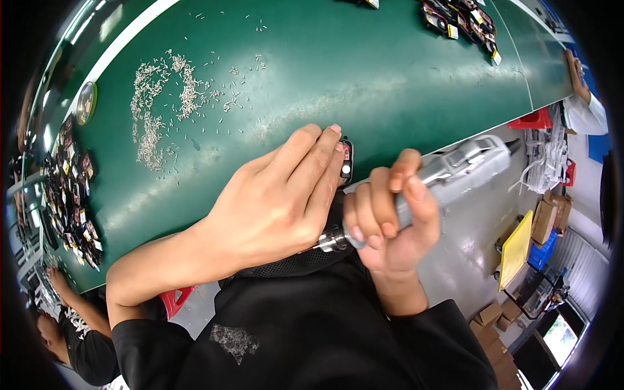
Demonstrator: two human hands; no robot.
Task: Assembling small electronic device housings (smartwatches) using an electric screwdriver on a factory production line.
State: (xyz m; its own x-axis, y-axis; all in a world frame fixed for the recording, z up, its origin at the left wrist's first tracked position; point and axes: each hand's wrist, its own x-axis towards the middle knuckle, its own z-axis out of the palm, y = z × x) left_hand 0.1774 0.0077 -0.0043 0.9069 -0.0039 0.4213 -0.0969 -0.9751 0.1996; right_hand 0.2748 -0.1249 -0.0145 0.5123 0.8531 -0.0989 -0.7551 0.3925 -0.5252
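Observation:
My left hand [276, 195] reaches across the near edge of the green table, its fingers together and curled over a small black rounded device [347, 162]. Only the device's right side shows, with a red patch and a pale round spot; the rest is under my fingers. My right hand [396, 224] is wrapped round a grey electric screwdriver [465, 164]. The screwdriver lies slanted, its metal tip end [333, 239] pointing down and left, close to my left wrist and apart from the device. Its bit is partly hidden by my left hand.
Many small loose screws [188, 91] lie scattered on the green table [312, 71]. A pile of black devices [71, 195] covers the left side, and more devices [458, 23] lie at the far right. A round yellow-rimmed dish [86, 103] stands at left. Co-workers sit at both sides.

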